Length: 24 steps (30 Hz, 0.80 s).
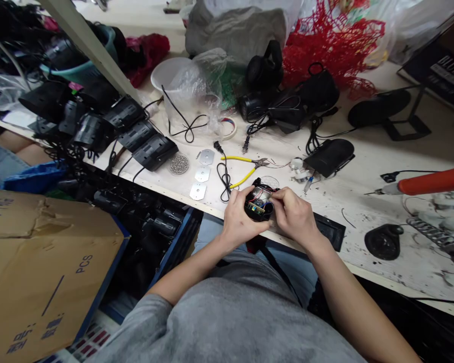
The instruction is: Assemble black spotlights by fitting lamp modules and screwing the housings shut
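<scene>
A round black housing (260, 201) with a small circuit board and coloured wires inside sits near the table's front edge, its open side facing up. My left hand (239, 218) is wrapped round its left side. On its right rim, the fingers of my right hand (295, 214) are pinched together among the wires; what they grip is hidden. Just beyond the housing lie yellow-handled cutting pliers (239, 159), jaws spread, beside a black power cord (224, 181). Farther left are three metal plates (202, 174) and a dish of small screws (179, 164).
Black housings (155, 151) crowd the table's left part. An orange power screwdriver (435, 180) points in from the right, above a black cover (382, 241). A clear plastic tub (174, 75) stands at the back. Left of my body is a large cardboard box (45, 272).
</scene>
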Each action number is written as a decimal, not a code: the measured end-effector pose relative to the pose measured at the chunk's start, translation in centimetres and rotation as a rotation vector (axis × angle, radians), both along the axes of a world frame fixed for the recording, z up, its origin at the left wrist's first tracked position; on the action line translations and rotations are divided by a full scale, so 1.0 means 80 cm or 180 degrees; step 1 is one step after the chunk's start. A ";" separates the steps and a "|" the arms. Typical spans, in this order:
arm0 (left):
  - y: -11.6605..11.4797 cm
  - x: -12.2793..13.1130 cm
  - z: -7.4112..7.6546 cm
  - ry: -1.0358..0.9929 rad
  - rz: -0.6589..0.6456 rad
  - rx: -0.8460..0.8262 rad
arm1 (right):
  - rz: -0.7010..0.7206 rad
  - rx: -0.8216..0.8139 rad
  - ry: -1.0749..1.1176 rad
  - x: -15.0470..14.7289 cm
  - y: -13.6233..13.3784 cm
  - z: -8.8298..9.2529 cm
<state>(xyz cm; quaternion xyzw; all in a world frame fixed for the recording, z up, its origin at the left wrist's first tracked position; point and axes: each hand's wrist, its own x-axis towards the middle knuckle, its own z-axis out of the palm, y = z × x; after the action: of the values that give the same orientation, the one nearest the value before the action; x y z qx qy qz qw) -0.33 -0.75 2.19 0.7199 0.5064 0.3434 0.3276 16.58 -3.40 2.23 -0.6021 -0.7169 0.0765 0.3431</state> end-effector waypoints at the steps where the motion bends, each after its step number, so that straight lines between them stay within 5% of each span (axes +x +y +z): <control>1: 0.001 0.000 0.001 0.0026 0.0020 -0.0019 | -0.0008 -0.0009 0.0005 0.000 0.002 0.002; 11: 0.010 0.003 0.006 0.0037 -0.0067 -0.0180 | -0.0343 -0.0194 0.0188 0.000 0.009 0.011; 24: 0.012 0.009 0.020 0.0065 -0.0248 -0.0729 | -0.0261 0.0588 -0.0251 0.002 0.008 -0.005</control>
<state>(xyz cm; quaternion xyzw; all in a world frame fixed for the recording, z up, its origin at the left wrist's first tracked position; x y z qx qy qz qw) 0.37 0.19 3.82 0.7003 0.5173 0.2629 0.4156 16.70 -2.77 1.82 -0.5993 -0.7085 -0.0277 0.3716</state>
